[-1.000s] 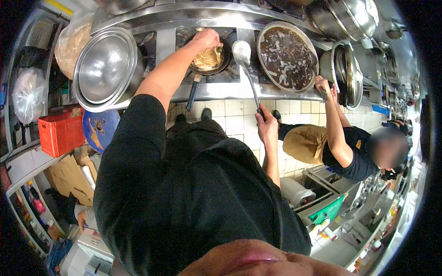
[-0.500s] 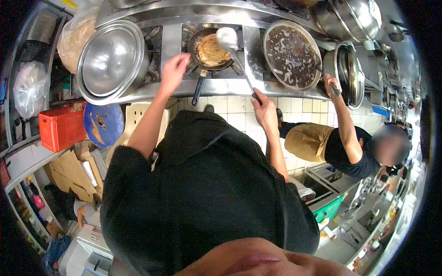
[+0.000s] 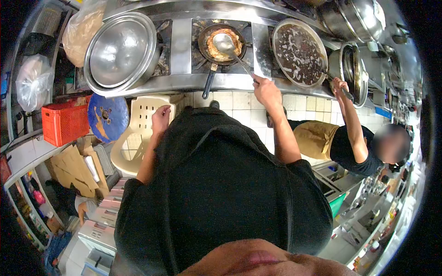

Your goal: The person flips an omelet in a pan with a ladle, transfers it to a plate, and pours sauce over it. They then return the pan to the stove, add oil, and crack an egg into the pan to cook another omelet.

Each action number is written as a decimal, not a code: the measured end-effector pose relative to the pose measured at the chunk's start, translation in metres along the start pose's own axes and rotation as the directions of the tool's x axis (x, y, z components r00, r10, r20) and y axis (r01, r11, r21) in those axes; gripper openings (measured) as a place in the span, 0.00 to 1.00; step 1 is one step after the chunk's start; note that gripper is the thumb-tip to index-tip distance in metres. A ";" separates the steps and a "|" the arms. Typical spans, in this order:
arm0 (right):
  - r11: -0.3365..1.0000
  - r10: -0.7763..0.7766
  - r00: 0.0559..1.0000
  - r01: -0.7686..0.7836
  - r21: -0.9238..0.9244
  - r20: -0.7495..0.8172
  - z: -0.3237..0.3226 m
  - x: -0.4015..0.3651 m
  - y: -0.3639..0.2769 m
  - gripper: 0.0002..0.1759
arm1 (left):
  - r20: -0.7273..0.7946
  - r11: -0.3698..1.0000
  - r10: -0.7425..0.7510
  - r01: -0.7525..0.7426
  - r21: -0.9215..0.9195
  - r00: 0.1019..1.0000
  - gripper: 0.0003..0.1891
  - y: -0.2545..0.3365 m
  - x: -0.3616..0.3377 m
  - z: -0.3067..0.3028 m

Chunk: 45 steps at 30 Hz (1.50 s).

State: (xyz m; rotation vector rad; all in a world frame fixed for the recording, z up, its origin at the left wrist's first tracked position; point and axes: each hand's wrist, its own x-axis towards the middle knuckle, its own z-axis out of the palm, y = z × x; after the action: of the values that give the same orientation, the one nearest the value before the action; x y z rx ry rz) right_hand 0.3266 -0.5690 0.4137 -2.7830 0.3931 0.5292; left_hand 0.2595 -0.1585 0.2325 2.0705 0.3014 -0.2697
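My right hand (image 3: 268, 94) is closed round the handle of a metal ladle (image 3: 223, 43). The ladle's bowl rests on a browned, round piece of food (image 3: 235, 37) in a dark frying pan (image 3: 202, 44) on the stove burner. The pan's black handle (image 3: 209, 83) points toward me, and neither hand touches it. Over by my left side, my left hand (image 3: 160, 118) hangs low near a cream plastic chair, its fingers curled. Whether those fingers hold anything is too small to tell.
Left of the pan stands a large covered steel pot (image 3: 120, 54). A wide pot of dark liquid (image 3: 300, 53) is at the right, with a co-worker (image 3: 353, 138) beside it. The cream chair (image 3: 140, 120) and red crate (image 3: 65, 120) are at the left.
My left hand has dropped from beside the pan to near the chair. The ladle has moved left onto the food, which looks rounder and more gathered. The co-worker's hands are now together.
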 end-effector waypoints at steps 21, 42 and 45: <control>0.998 -0.043 0.998 0.040 -0.053 -0.056 -0.007 0.006 -0.020 0.22 | 0.106 0.992 -0.070 0.059 0.107 0.992 0.14 -0.047 -0.001 -0.006; 0.999 -0.039 0.998 0.038 -0.026 -0.051 -0.022 -0.002 -0.022 0.21 | 0.172 0.995 -0.084 0.074 0.064 0.982 0.16 -0.089 -0.010 -0.003; 0.997 -0.058 0.997 0.055 -0.053 -0.057 -0.030 -0.024 -0.015 0.21 | 0.159 0.992 -0.094 0.078 0.100 0.983 0.16 -0.092 -0.008 -0.004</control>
State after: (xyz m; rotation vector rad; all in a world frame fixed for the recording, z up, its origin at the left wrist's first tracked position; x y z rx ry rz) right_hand 0.3189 -0.5600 0.4534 -2.8550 0.3161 0.4524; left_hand 0.2227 -0.1117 0.1617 2.1146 0.2831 -0.5125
